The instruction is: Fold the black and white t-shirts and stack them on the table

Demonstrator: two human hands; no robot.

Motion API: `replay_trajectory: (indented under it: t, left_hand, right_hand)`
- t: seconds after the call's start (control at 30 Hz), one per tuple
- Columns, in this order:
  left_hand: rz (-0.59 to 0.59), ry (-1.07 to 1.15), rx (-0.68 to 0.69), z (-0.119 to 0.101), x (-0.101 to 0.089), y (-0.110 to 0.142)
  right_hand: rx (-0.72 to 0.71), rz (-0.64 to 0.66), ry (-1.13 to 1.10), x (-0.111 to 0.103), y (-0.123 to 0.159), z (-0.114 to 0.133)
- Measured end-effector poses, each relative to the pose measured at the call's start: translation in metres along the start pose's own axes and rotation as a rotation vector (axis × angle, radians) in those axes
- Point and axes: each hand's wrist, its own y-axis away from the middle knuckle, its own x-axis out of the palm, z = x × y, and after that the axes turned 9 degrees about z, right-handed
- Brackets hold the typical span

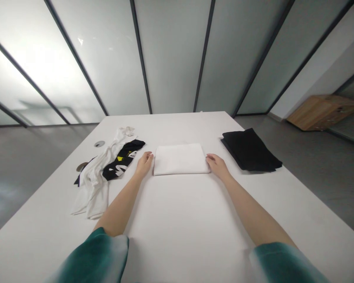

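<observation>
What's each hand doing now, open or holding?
Left hand: open, touching the folded white cloth, not gripping.
Right hand: open, touching its opposite edge, not gripping.

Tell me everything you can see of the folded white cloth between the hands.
The folded white cloth is a neat, roughly rectangular stack with a matte, soft, cotton-like look and no visible print. It lies flat on the white table, squared to the table's far edge. The left hand touches its left edge and the right hand its right edge, neither gripping it.
</observation>
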Motion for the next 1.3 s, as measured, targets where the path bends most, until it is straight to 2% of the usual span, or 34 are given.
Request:
replay_trajectory:
  t: [0.1, 0.23, 0.43, 0.47, 0.53, 0.6, 0.63, 0.67, 0.77, 0.87, 0.93, 1.03, 1.1, 1.2, 1.3]
  left_hand:
    - [0.022, -0.055, 0.001, -0.006, 0.001, 0.003]
    - [0.021, -0.074, -0.007, -0.008, 0.001, 0.003]
    - [0.023, -0.073, 0.030, -0.005, 0.002, 0.002]
    - [0.021, -0.073, 0.040, -0.004, 0.002, 0.002]
    - [0.013, -0.071, 0.046, -0.003, 0.003, 0.001]
    - [0.001, -0.066, 0.037, -0.002, 0.003, 0.001]
    - [-0.007, -0.063, 0.030, -0.002, 0.003, 0.001]
    - [-0.014, -0.058, 0.023, -0.002, 0.003, 0.000]
    - [-0.023, -0.044, 0.008, -0.004, 0.003, 0.000]
    - [-0.017, -0.038, 0.002, -0.006, 0.002, 0.000]
    - [-0.011, -0.037, 0.005, -0.007, 0.002, 0.000]
    - [-0.005, -0.035, 0.016, -0.008, 0.002, 0.001]
    - [-0.006, -0.033, 0.023, -0.007, 0.002, 0.002]
    - [0.002, -0.031, 0.026, -0.007, 0.002, 0.002]
    - [0.009, -0.033, 0.025, -0.007, 0.002, 0.002]
  right_hand:
    - [-0.042, 0.049, 0.269, 0.003, 0.004, 0.008]
    - [0.050, 0.110, 0.592, 0.004, 0.015, 0.026]
    - [0.123, 0.458, 0.713, -0.023, 0.013, 0.057]
    - [0.134, 0.447, 0.718, -0.028, 0.008, 0.062]
    - [0.104, 0.307, 0.718, -0.034, -0.006, 0.070]
    - [0.016, 0.168, 0.705, -0.031, -0.023, 0.077]
    - [-0.029, 0.147, 0.703, -0.026, -0.032, 0.079]
    - [-0.064, 0.161, 0.705, -0.019, -0.039, 0.080]
    - [-0.097, 0.313, 0.716, 0.006, -0.054, 0.082]
    - [-0.047, 0.393, 0.713, 0.023, -0.060, 0.083]
    - [0.002, 0.435, 0.691, 0.025, -0.061, 0.085]
    - [0.033, 0.529, 0.655, 0.018, -0.058, 0.086]
    - [0.030, 0.543, 0.653, 0.008, -0.053, 0.084]
    - [0.046, 0.496, 0.654, -0.012, -0.042, 0.073]
    - [0.121, 0.419, 0.672, -0.036, -0.031, 0.052]
